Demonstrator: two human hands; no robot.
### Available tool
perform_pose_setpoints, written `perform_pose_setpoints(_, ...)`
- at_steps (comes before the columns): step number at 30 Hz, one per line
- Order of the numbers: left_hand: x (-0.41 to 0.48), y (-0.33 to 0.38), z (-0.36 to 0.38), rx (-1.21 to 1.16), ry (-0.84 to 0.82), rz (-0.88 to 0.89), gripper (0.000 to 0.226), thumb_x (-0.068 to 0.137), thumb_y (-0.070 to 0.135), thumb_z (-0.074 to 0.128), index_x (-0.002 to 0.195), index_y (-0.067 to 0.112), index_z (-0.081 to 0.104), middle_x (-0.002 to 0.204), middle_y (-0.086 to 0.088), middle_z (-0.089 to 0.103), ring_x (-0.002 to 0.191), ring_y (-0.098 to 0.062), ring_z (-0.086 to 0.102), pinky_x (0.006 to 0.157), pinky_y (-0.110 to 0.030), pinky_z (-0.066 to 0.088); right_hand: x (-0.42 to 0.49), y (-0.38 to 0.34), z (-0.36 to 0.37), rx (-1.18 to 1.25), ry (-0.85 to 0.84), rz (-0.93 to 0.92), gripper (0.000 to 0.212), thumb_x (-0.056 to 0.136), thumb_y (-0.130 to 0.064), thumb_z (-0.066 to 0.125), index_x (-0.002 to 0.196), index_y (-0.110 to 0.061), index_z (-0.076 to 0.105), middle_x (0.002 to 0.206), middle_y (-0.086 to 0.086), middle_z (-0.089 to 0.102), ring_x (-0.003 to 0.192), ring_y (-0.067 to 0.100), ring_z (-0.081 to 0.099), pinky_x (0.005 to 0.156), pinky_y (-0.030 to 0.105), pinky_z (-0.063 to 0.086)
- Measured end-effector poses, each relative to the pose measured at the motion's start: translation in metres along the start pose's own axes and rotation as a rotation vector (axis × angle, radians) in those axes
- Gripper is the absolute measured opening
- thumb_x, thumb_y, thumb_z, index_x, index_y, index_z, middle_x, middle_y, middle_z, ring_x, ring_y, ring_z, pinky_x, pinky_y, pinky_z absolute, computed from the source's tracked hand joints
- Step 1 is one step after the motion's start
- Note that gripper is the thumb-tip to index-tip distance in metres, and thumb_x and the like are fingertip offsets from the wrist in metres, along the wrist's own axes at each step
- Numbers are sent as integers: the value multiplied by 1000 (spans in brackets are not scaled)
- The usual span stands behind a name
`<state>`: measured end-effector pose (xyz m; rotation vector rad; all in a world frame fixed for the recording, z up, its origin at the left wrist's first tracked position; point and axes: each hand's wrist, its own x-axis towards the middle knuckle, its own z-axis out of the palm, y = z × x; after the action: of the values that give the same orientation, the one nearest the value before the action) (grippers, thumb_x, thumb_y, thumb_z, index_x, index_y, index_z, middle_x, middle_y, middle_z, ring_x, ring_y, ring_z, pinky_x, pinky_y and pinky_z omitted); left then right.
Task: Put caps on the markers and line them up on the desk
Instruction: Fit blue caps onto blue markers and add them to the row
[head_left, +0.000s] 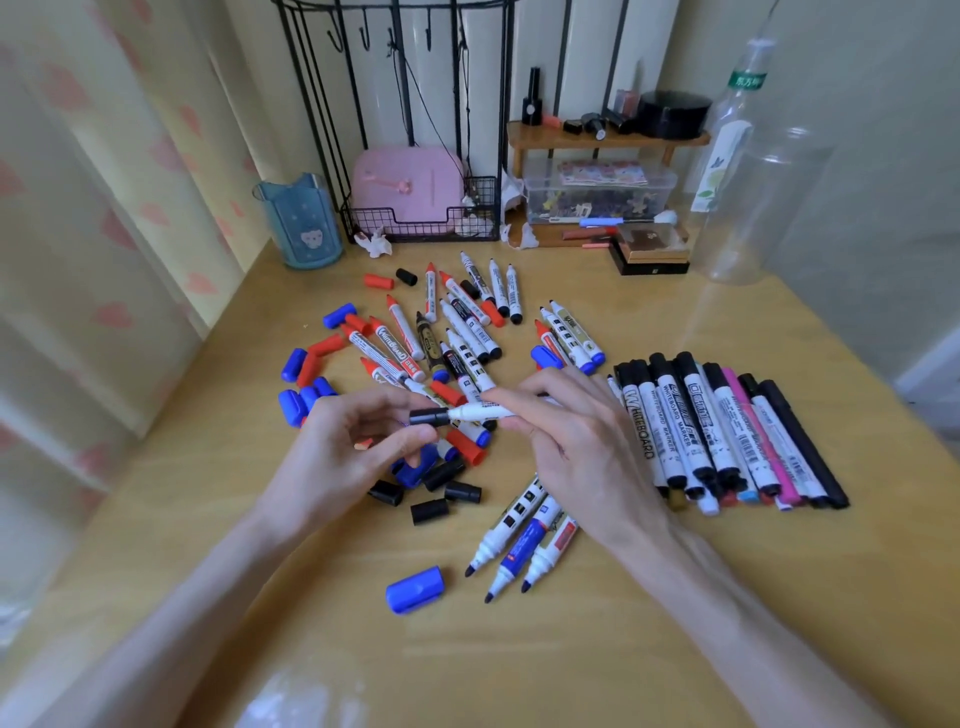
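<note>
Both hands met over the desk (675, 597): left hand (343, 447) pinched a black cap (428, 417), right hand (566, 421) gripped the white marker (480, 412) mid-barrel. Light, stiff, probably slick plastic.

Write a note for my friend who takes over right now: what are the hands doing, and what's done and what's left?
Left hand: holds a black cap at the marker's tip.
Right hand: holds that white marker.
Done: a row of capped markers lies side by side at the right.
Left: a pile of uncapped markers in the middle, three more near the front, and loose red, blue and black caps, like the blue cap. Cap each and add it to the row.
</note>
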<state>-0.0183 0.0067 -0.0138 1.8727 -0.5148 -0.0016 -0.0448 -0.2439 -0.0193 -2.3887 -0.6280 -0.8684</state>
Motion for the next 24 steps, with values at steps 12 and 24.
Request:
perform_pose_setpoints(12, -4, 20, 16, 325, 89, 217, 12, 104, 24, 64, 108, 24, 76, 78, 13, 68, 74, -14, 64, 70, -26, 51, -2, -7, -2, -9, 17, 4, 31, 94, -10, 69, 124, -16, 75, 93, -1, 67, 85, 21, 61, 70, 43, 50)
perform_pose_setpoints(24, -13, 12, 14, 397, 145, 207, 15, 99, 25, 65, 105, 20, 77, 74, 16, 66, 69, -12, 63, 69, -30, 52, -3, -13, 5, 88, -67, 35, 37, 95, -14, 50, 120, -16, 77, 89, -5, 70, 81, 19, 63, 67, 44, 51)
